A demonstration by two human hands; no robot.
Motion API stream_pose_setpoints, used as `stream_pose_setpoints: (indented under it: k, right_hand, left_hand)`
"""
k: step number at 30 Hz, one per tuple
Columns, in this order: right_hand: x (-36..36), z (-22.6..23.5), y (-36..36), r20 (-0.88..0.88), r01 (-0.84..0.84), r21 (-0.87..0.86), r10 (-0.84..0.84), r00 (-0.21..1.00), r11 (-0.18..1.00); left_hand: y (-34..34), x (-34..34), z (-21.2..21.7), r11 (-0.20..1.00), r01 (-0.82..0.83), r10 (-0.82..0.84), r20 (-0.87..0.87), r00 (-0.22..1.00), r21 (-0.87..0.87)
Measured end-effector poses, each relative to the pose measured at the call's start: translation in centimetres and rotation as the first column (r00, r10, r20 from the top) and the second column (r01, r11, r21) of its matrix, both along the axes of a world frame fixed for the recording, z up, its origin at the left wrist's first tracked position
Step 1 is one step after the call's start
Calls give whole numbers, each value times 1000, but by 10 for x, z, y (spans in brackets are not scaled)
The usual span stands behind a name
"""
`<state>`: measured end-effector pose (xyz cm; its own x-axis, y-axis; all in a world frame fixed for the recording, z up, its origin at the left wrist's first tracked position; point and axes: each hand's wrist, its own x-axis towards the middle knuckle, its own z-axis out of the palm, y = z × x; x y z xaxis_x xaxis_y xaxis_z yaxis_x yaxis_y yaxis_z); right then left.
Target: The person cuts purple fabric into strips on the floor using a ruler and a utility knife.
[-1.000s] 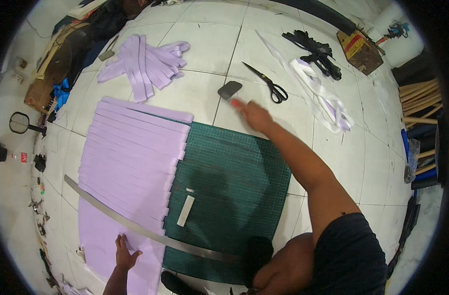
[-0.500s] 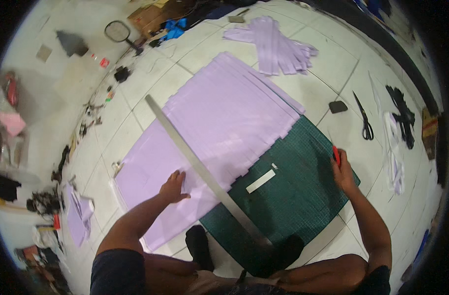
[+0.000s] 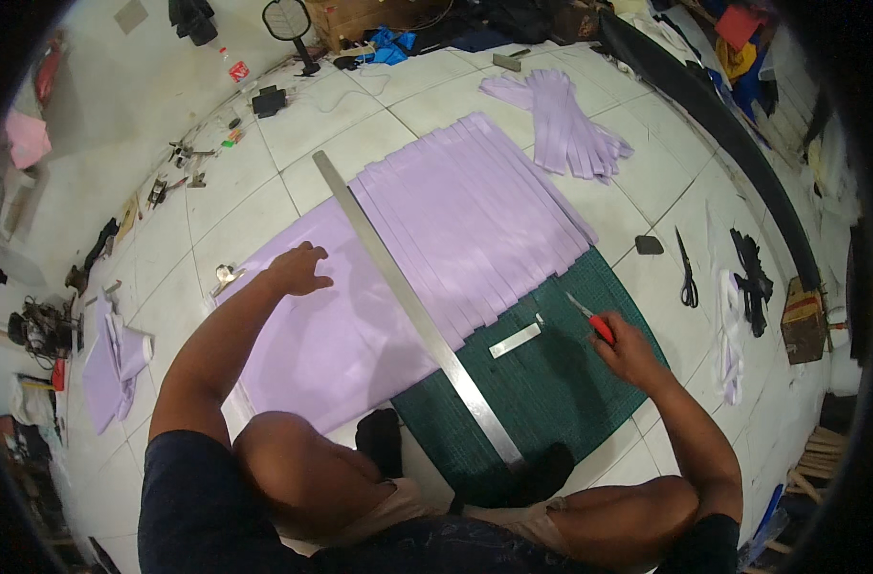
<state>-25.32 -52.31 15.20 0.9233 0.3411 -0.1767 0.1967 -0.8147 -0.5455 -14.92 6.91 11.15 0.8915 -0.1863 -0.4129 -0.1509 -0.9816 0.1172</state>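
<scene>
Lilac fabric lies spread on the floor, partly over a green cutting mat. To the right of a long metal ruler, the lilac cloth is in parallel strips. My left hand is over the uncut fabric left of the ruler, its fingers apart and nothing in it; whether it touches the cloth I cannot tell. Above the mat's right part, my right hand grips a red-handled cutter knife, blade pointing up and left. A short pale strip rests on the mat.
Black scissors and a small dark block lie on the tiles to the right. A bundle of lilac strips is at the far side. A folded lilac piece lies at the left. My feet are at the mat's near edge.
My left hand has moved away from me over the fabric, off to the ruler's left. My right hand has brought the cutter knife leftward over the mat. The view has shifted.
</scene>
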Motion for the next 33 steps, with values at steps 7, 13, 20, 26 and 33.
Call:
stream_pose_setpoints:
  k: [7, 13, 20, 26, 33]
  right_hand:
    - [20, 29, 63, -41, -17, -138, 12, 999, 990]
    - [-29, -79, 148, -165, 369, 86, -352, 921, 925]
    - [-99, -139, 207, -134, 401, 3, -397, 908, 916]
    - [-114, -170, 206, -82, 378, -33, -379, 922, 925]
    - [-120, -161, 217, -3, 396, 9, -396, 918, 918]
  left_hand:
    - [43, -1, -82, 962, -176, 220, 213, 952, -209]
    - [6, 15, -146, 889, -313, 426, 350, 834, -335]
    - [2, 25, -163, 910, -325, 406, 391, 826, -259]
    - [-1, 25, -171, 909, -306, 405, 424, 810, -284]
    - [0, 17, -187, 903, -235, 406, 535, 741, -360]
